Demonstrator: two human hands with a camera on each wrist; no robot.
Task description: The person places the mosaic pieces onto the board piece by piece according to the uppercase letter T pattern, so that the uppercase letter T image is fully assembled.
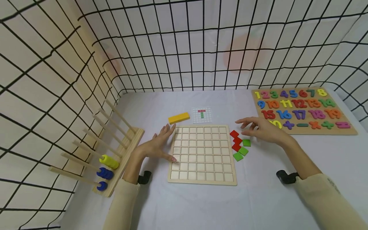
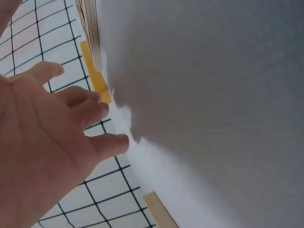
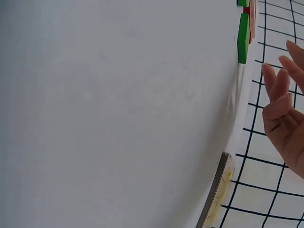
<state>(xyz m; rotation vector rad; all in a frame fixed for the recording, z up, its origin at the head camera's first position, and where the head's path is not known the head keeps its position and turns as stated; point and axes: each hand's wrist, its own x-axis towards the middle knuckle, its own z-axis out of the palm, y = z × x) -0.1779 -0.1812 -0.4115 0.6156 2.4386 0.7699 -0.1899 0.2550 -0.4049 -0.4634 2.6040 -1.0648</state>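
Numbers (image 1: 299, 114) in bright colors fill a wooden number board (image 1: 308, 125) at the right: 1 to 8, 9 to 14, 15 to 19, then a yellow figure ending in 0, partly covered by the right hand (image 1: 263, 129), and plus, minus, times, divide and equals signs. That hand is loosely bent and holds nothing, just beside three red tiles (image 1: 236, 147) and three green tiles (image 1: 243, 151) by the right edge of a grid board (image 1: 203, 153). The left hand (image 1: 156, 146) has its fingers spread, thumb over the grid board's left edge; whether it touches cannot be told. Behind the grid board, a card (image 1: 202, 115) shows a red-and-green T of squares, beside a plain yellow bar (image 1: 179, 118). A peg rack (image 1: 123, 159) with yellow and blue rings stands at the left.
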